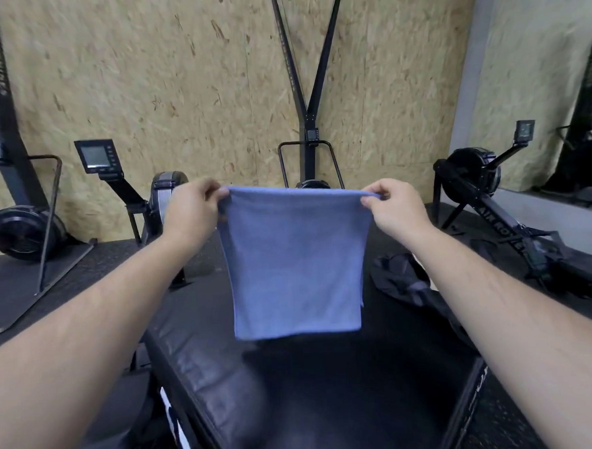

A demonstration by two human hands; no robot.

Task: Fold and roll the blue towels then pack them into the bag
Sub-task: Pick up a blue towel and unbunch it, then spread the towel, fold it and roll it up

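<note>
My left hand (192,209) and right hand (394,203) each pinch a top corner of the blue towel (294,258), stretched level between them; its length hangs straight down below my hands, equally near both.

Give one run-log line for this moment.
left hand: pinches blue cloth towel corner; right hand: pinches other corner; towel: hangs over black padded surface

wall (177,76): chipboard | floor (101,265): black rubber | rowing machines (138,194) along wall | mirror (555,90) right
</note>
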